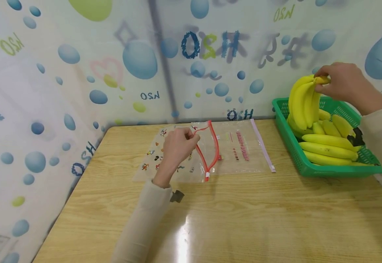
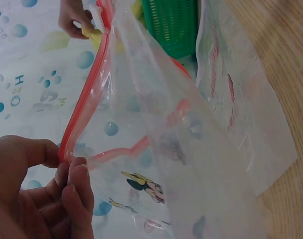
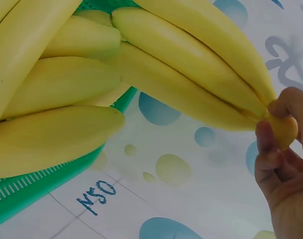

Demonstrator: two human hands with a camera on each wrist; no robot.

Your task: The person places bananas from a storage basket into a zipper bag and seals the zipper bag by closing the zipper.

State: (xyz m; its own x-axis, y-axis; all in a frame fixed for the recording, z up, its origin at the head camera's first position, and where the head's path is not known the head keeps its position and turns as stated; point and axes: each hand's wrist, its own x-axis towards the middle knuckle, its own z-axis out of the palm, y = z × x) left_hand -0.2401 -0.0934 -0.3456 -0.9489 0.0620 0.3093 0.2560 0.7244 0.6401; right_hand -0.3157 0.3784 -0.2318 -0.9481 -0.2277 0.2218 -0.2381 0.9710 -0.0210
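Note:
My left hand (image 1: 179, 145) pinches the red-edged mouth of a clear zip bag (image 1: 174, 160) printed with small cartoon figures. The bag's mouth gapes, with its red strips (image 2: 84, 107) apart in the left wrist view. At the right, my right hand (image 1: 343, 82) grips the stem of a bunch of bananas (image 1: 304, 102), which hangs tips down over a green basket (image 1: 296, 153). In the right wrist view, thumb and fingers (image 3: 286, 107) close round that stem. More bananas (image 1: 328, 149) lie in the basket; the lower ends of the held bunch overlap them.
A second clear zip bag (image 1: 243, 149) with a pale purple edge and pink print lies flat between the first bag and the basket. Both bags and the basket are on a wooden table (image 1: 243, 215). A patterned curtain (image 1: 191, 73) stands along the table's back and left edges.

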